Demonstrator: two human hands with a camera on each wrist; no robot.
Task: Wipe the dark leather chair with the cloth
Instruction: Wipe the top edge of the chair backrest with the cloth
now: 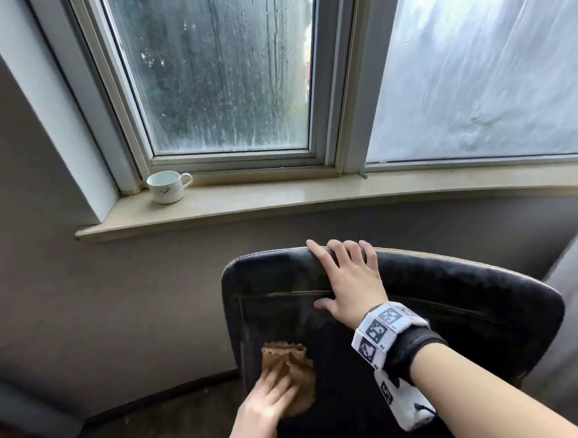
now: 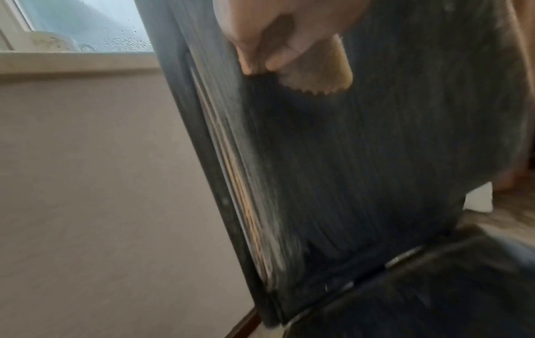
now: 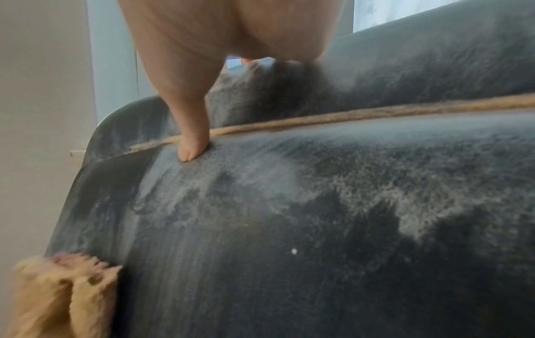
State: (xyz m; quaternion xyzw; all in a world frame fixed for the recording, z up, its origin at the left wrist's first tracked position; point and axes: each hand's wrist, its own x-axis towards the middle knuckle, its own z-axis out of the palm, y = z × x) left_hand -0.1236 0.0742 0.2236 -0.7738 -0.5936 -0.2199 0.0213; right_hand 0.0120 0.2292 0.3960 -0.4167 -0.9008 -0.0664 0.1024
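The dark leather chair (image 1: pixel 450 298) stands with its backrest toward me, below the window. A tan cloth (image 1: pixel 297 361) lies against the lower left of the backrest. My left hand (image 1: pixel 272 395) presses the cloth flat with extended fingers. My right hand (image 1: pixel 346 276) rests on the backrest's top edge, fingers straight over the rim and thumb on the front face. In the right wrist view the thumb (image 3: pixel 192 141) sits by a tan seam, the leather (image 3: pixel 318 205) shows whitish dusty patches, and the cloth (image 3: pixel 58 297) is at lower left. The left wrist view shows the cloth (image 2: pixel 321 73) under my fingers (image 2: pixel 275 61).
A white cup (image 1: pixel 167 187) stands at the left end of the stone windowsill (image 1: pixel 313 198). The grey wall (image 1: pixel 119 309) is right behind the chair. Grey fabric (image 1: pixel 575 289) hangs at the right, and wooden floor (image 1: pixel 157 426) lies at lower left.
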